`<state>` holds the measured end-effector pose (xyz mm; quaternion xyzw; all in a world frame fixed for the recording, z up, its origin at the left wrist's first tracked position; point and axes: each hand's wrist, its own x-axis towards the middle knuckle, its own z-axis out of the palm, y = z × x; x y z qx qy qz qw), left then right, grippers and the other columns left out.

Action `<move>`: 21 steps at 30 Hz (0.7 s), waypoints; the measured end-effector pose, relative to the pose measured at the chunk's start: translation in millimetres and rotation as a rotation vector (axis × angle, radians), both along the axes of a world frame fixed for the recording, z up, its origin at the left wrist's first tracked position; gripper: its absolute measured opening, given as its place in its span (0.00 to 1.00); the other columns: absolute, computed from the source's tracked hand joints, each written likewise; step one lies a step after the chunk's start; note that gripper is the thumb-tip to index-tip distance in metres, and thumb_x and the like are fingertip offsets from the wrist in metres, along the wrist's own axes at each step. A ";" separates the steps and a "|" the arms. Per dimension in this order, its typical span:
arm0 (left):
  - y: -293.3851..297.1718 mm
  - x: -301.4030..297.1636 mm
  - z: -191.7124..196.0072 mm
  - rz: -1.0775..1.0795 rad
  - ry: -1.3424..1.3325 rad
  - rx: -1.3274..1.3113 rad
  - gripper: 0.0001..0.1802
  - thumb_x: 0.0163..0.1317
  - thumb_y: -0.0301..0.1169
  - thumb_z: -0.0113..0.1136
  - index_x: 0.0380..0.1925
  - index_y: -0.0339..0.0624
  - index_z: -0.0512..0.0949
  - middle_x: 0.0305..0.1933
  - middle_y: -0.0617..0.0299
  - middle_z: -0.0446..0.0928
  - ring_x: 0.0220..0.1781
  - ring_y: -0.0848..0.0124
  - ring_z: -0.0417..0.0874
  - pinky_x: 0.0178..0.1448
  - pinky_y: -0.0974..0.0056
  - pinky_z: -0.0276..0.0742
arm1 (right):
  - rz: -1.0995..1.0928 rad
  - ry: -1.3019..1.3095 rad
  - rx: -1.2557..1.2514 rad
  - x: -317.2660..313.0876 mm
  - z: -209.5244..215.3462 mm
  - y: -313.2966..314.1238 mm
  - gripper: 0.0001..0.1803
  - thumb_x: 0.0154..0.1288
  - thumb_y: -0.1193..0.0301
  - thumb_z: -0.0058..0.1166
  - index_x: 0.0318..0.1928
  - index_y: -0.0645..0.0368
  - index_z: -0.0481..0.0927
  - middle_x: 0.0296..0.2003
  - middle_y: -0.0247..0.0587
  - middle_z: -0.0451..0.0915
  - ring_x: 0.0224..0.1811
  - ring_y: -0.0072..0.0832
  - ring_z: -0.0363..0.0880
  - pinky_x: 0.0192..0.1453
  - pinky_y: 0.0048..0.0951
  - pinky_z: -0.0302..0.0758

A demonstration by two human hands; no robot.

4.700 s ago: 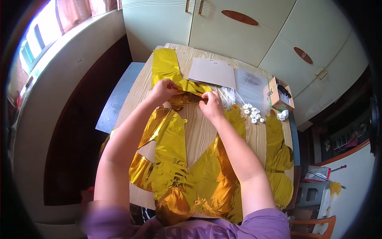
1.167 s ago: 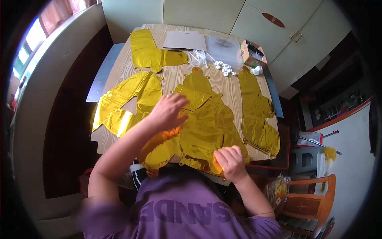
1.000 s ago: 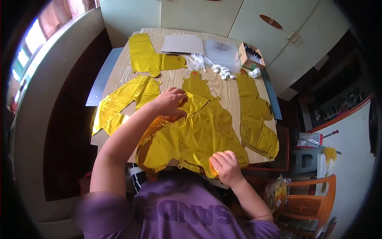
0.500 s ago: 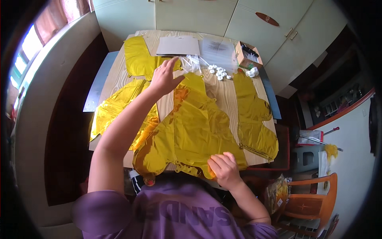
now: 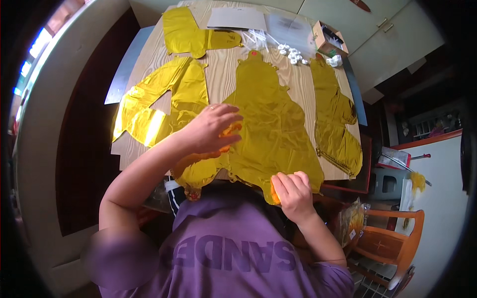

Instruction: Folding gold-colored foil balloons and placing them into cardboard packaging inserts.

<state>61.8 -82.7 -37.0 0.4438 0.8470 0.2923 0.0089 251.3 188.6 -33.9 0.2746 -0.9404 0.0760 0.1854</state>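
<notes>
A large deflated gold foil balloon (image 5: pixel 268 114) lies flat in the middle of the table, its near edge at the front edge by my shirt. My right hand (image 5: pixel 294 192) is closed around its near right corner. Fingers stretched and slightly bent, my left hand (image 5: pixel 214 129) is over the balloon's left side; orange reflections show in the foil beneath. I cannot tell whether this palm presses on it. To the left lies a second flat gold balloon (image 5: pixel 189 87), partly behind my left forearm.
Another gold balloon (image 5: pixel 181 32) lies far left and one more (image 5: pixel 335 119) at the right. At the back are a grey sheet (image 5: pixel 236 19), white sticks (image 5: pixel 256 38), small white rolls (image 5: pixel 294 53) and an open box (image 5: pixel 330 38). A wooden chair (image 5: pixel 382 243) stands right of me.
My left hand has come back toward me from the balloon's far end, which now shows uncovered. My right hand keeps its hold on the corner. The view has tipped down.
</notes>
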 end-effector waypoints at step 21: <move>11.1 26.2 -22.9 -0.052 0.126 -0.047 0.37 0.56 0.43 0.71 0.65 0.43 0.73 0.71 0.46 0.67 0.76 0.44 0.64 0.79 0.43 0.57 | -0.714 -0.871 -1.885 71.1 -62.5 4.6 0.24 0.74 0.55 0.59 0.49 0.68 0.83 0.34 0.45 0.87 0.29 0.25 0.84 0.35 0.24 0.76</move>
